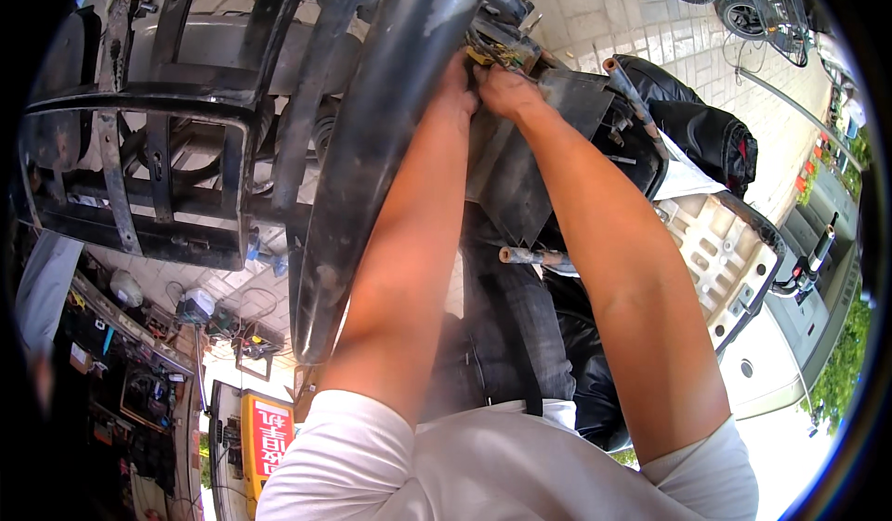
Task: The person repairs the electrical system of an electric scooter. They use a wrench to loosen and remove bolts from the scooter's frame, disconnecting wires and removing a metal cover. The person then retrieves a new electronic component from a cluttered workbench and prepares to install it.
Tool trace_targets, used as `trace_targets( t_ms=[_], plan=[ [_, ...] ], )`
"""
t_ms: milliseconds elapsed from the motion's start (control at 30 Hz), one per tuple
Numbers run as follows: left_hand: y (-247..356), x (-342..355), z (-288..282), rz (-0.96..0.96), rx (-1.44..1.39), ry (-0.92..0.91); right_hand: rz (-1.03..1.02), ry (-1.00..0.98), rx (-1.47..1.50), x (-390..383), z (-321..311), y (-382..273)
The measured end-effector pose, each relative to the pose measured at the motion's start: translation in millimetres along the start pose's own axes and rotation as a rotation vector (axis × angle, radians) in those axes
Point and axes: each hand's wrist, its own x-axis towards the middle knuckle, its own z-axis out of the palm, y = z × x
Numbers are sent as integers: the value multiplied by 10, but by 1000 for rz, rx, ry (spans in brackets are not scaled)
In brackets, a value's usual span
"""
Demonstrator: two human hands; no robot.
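Both my arms reach forward into a vehicle's opened frame, beside a thick black metal tube (400, 103) with worn paint. At the far end my left hand (452, 84) is closed, its fingers partly hidden against the tube. Close beside it, almost touching, my right hand (506, 92) has its fingers curled in. Just beyond both hands lies a tangle of wires (506, 54) with yellow parts among it. What the fingertips grip is too small and covered to make out. A dark panel (520, 173) slopes down below my right wrist.
A black steel rack (177, 187) fills the left. Right of my arms are a rusty tube end (520, 255), a black padded bag (706, 136) and a pale slotted plastic panel (711, 252). Parked two-wheelers (743, 15) stand on the paving; cluttered shelves (139, 382) are lower left.
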Motion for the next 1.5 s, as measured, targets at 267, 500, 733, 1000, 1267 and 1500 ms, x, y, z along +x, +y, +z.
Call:
trace_targets(
  t_ms=[267, 500, 733, 1000, 1267, 1500],
  plan=[
    [119, 174, -23, -58, 213, 315, -80, 87, 28, -36, 71, 13],
    [210, -164, 232, -366, 453, 287, 10, 138, 47, -121, 42, -64],
    [125, 31, -62, -274, 228, 67, -38, 195, -24, -119, 100, -94],
    [87, -70, 15, -228, 167, -18, 21, 158, 12, -101, 98, -83],
    [97, -313, -328, -129, 262, 162, -47, -265, 82, -381, 90, -196],
    [182, -624, -650, -3, 773, 335, -453, -404, 178, -1117, -464, -380]
  ],
)
